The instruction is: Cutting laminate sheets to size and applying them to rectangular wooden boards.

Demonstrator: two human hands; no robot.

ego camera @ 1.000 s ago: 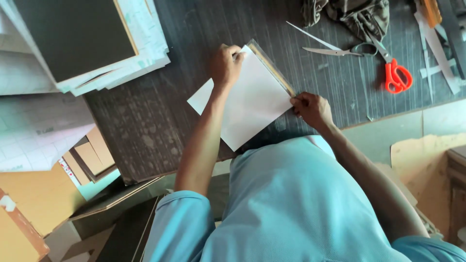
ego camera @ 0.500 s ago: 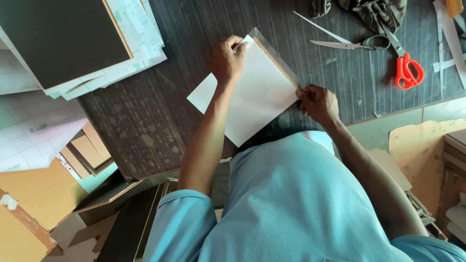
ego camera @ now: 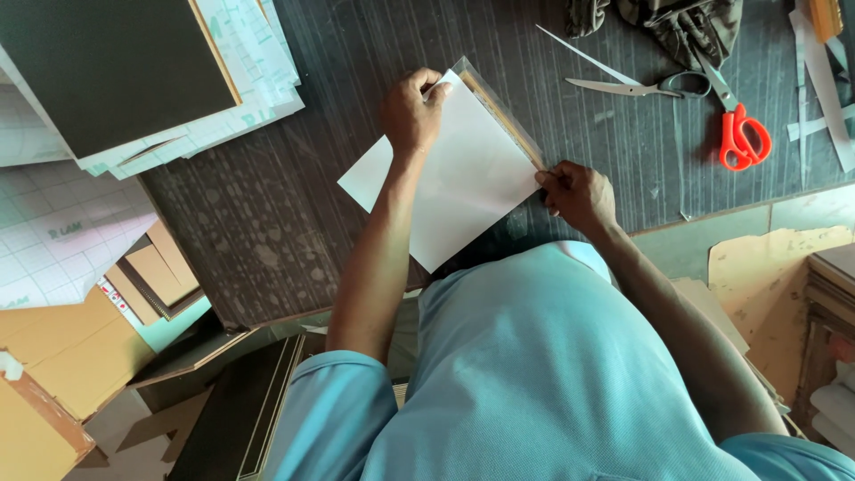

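Soft even daylight, sharp focus, faint sheen on white sheet [ego camera: 454, 169], weak shadows, mild edge distortion.

Dark wood-grain counter [ego camera: 267, 223], surface worn and blotched, evenly lit. Beyond the fingers: grey cloth [ego camera: 686, 22], grey-handled scissors [ego camera: 641, 86], red-handled scissors [ego camera: 739, 125]. Sideways from the fingers: stacked boards [ego camera: 116, 71]. Below the counter edge: cardboard pieces [ego camera: 62, 356].

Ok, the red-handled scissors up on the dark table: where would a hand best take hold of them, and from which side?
By the red handle loops, coming in from the table's near edge. The red-handled scissors lie flat with the loops toward that edge and the blades pointing away toward the dark cloth, so the loops are the nearer, blunt part. The grey scissors lie just beside the blades, which crowds that end.
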